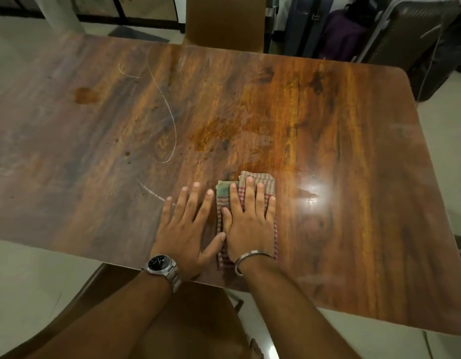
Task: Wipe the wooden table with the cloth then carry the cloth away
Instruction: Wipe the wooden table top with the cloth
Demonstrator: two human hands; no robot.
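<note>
Nearest the camera: a brown chair (198, 320) tucked under the near edge of the desk (353, 177), with both forearms reaching over it.
Left hand (188, 229): flat and spread on bare wood just left of the cloth, palm down, gripping nothing; its thumb touches the cloth's left edge. A wristwatch (160, 264) sits on that wrist.
Right hand (250, 224): flat on top of the cloth, fingers spread, pressing it down rather than pinching it; a metal bangle (250, 257) is on the wrist.
Cloth (224, 195): a folded checked rag, lying on the desk under the right hand, near the desk's near edge and roughly mid-way along it.
Done so far: wiping looks under way; the wood beyond and right of the cloth looks glossier and deeper in colour, perhaps already wiped, though glare may account for it.
Left to do: the stretch far left of the cloth looks dull, with pale curved streaks (170, 112) and dark spots, so much wiping seems to remain; carrying the cloth away has not begun.
Hard to make out: most of the cloth is hidden under the palm; a bright reflection just right of the cloth masks that patch; frame edges are blurred, and the dark luggage (405, 35) beyond the desk's far right corner is indistinct.
</note>
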